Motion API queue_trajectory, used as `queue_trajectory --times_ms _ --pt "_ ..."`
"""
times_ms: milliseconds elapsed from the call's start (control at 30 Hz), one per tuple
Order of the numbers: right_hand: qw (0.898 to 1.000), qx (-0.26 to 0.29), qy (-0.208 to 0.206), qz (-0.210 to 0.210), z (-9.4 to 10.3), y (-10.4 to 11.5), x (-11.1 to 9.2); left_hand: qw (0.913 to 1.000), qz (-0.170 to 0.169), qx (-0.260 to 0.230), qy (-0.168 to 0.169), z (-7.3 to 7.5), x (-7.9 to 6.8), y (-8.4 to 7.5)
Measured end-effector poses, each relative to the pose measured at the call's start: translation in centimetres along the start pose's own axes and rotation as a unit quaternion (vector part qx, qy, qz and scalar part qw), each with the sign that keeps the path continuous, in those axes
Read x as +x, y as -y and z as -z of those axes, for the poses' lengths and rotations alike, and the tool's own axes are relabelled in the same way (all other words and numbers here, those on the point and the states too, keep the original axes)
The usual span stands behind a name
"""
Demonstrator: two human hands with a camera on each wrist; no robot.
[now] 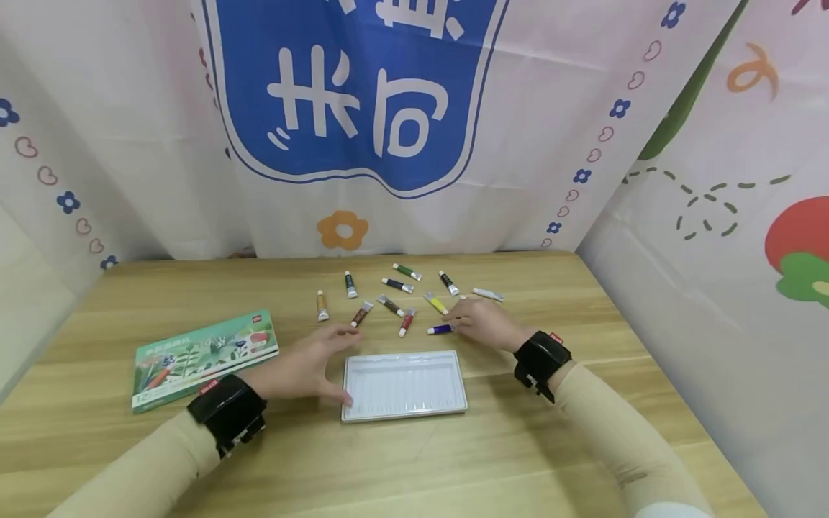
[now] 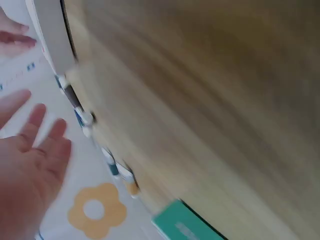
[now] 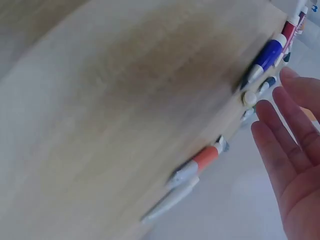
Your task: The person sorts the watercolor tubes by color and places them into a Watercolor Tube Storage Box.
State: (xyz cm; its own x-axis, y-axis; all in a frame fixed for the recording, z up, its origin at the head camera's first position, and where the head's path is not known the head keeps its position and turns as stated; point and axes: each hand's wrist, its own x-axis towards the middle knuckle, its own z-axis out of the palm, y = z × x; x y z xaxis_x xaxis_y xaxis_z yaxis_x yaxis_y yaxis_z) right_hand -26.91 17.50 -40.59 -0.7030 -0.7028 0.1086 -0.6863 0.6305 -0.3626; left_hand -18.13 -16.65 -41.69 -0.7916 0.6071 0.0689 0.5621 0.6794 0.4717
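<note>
A white ribbed plastic tray (image 1: pixel 404 388) lies on the table in the head view. My left hand (image 1: pixel 311 363) is at its left side, fingers spread, the thumb tip over the tray's edge; whether it touches is unclear. The left wrist view shows that hand (image 2: pixel 30 175) with relaxed fingers and nothing in them. Behind the tray, my right hand (image 1: pixel 486 324) hovers among small paint tubes, beside a blue paint tube (image 1: pixel 440 329). In the right wrist view its fingers are extended and hold nothing, with an orange paint tube (image 3: pixel 205 159) and a white paint tube (image 3: pixel 172 200) nearby.
A green illustrated box (image 1: pixel 204 360) lies left of the tray. Several paint tubes are scattered behind the tray, among them a red one (image 1: pixel 407 322), a yellow one (image 1: pixel 436 303) and an ochre one (image 1: pixel 322 306). A printed curtain (image 1: pixel 162 180) hangs along the table's back edge.
</note>
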Motion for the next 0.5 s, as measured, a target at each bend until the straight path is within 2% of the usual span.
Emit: queue_trajectory --times_ms 133,267,500 --pt "1.000 0.002 0.004 0.002 -0.1 0.0 0.2 0.9986 0.005 0.037 0.039 -0.7 -0.2 -0.5" --pt "1.000 0.000 0.022 0.009 -0.6 -0.2 0.6 0.9967 0.019 0.037 0.070 -1.1 -0.1 -0.9" --pt "0.999 0.012 0.035 -0.002 -1.4 -0.5 0.8 0.9979 0.003 0.023 0.061 -1.3 0.0 -1.3"
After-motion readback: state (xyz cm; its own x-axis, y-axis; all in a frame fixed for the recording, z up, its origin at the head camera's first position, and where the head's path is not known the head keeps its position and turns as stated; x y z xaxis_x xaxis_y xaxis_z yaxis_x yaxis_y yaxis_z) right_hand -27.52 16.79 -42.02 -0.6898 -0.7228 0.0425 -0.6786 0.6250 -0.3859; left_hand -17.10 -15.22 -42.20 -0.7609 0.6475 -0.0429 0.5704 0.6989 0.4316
